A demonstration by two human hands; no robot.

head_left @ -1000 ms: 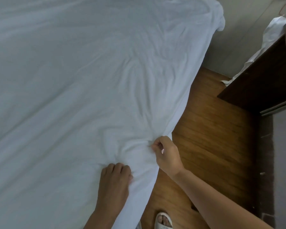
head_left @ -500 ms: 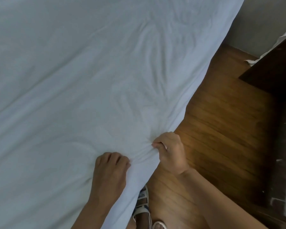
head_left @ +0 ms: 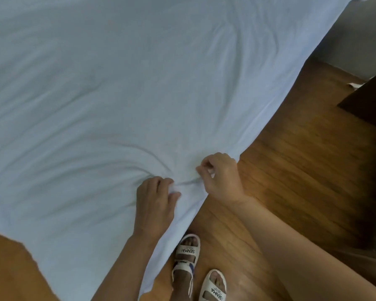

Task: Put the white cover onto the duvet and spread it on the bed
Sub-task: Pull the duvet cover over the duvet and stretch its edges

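White cover (head_left: 122, 101) — one — bunched in two hands: left (head_left: 155, 199) and right (head_left: 220, 177) fingers curled, gripping it.

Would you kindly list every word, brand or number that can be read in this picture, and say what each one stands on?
"SENMA" on the strap of the left sandal, seen upside down.
"SENMA" on the strap of the right sandal, also upside down.
A line of smaller print beside each brand name is too small to read.
No text shows on the white cover, the wooden floor or the dark furniture.
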